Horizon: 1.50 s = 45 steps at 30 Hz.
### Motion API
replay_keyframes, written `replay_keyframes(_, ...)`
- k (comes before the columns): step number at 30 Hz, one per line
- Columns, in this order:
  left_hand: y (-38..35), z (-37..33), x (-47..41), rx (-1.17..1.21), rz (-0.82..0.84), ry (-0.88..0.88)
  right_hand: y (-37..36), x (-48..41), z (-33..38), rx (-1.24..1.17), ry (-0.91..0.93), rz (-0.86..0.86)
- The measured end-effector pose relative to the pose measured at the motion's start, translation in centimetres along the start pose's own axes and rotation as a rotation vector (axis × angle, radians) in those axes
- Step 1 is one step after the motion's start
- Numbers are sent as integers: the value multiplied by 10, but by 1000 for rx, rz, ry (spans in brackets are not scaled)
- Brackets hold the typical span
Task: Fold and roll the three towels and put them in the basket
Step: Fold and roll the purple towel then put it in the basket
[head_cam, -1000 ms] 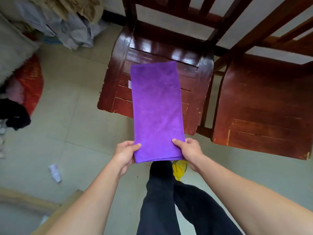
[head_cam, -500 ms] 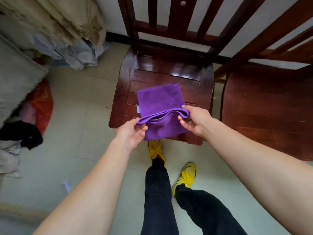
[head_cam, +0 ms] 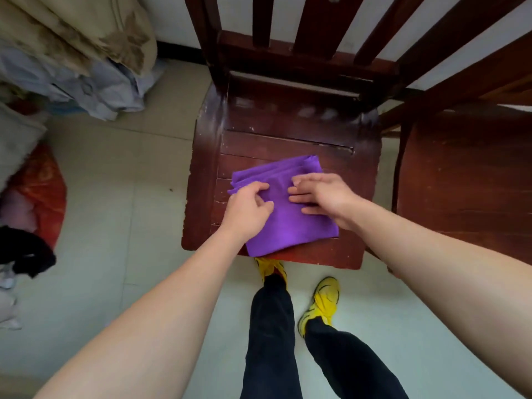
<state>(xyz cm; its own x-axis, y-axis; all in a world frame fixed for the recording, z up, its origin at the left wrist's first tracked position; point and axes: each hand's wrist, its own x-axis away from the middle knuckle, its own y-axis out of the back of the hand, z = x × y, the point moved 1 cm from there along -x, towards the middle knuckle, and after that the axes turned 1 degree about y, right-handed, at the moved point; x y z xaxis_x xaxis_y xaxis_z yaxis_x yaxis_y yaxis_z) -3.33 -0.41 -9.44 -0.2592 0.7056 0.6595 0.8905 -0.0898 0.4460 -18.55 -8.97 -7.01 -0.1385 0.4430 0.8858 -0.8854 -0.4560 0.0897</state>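
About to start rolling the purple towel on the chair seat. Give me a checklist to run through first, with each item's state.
1. Purple towel folded flat on the chair seat: ok.
2. Left hand on the towel: ok, resting on its left part.
3. Right hand on the towel: ok, fingers spread flat.
4. Towel fully supported: not ok, its near left corner reaches or slightly overhangs the seat's front edge.
5. Layered edges at the far end aligned: not ok, slightly fanned.
6. Basket within reach: cannot tell, none in view.
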Motion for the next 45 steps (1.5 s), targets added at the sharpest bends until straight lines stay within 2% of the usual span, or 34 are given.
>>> replay_keyframes(5, 10, -5, -14, -84, -41, 63, 35, -33, 23, -123, 123, -292)
replay_keyframes(8, 7, -11, -3, -195, -144, -125, 52, -32, 11, 5, 217, -424)
replay_keyframes(10, 5, -19, 2, -316, -109, -262, 53, -22, -8, 153, 225, -483)
replay_keyframes(13, -3, -23, -7, -599, 148, -268, 40, 3, -44, 431, 87, -359)
replay_keyframes(15, -5, -23, -12, -679, 186, -256, 28, 14, -62, 590, 22, -275)
replay_keyframes(17, -6, -22, -18, -698, 190, -262, 24, 12, -70, 495, -12, -243)
replay_keyframes(19, -6, -22, -21, -612, 199, -225, 26, 3, -67, 263, -28, -223)
replay_keyframes(20, -5, -25, -22, -489, 201, -166, 29, 1, -63, 193, -9, -239)
replay_keyframes(22, -3, -35, -22, -101, 178, 29, 40, 3, -49, 212, 104, -295)
replay_keyframes(25, 1, -60, -24, 386, 161, 386, 51, 21, -27, 543, 357, -348)
replay_keyframes(28, 5, -78, -33, 578, 171, 536, 47, 45, -21, 1010, 704, -448)
replay_keyframes(30, 5, -84, -37, 589, 118, 559, 40, 49, -30, 1190, 869, -444)
replay_keyframes(32, 2, -83, -36, 496, 84, 501, 33, 52, -45, 1299, 918, -393)
replay_keyframes(37, 3, -52, -13, 379, -19, 352, 13, 65, -92, 1439, 857, -277)
replay_keyframes(41, -3, -18, 5, 283, -45, 261, 6, 63, -106, 1431, 858, -310)
replay_keyframes(43, -6, -14, 8, 103, -74, 179, 6, 59, -106, 1417, 859, -314)
replay_keyframes(45, -7, -17, 11, -198, -153, 18, 8, 55, -110, 1380, 833, -263)
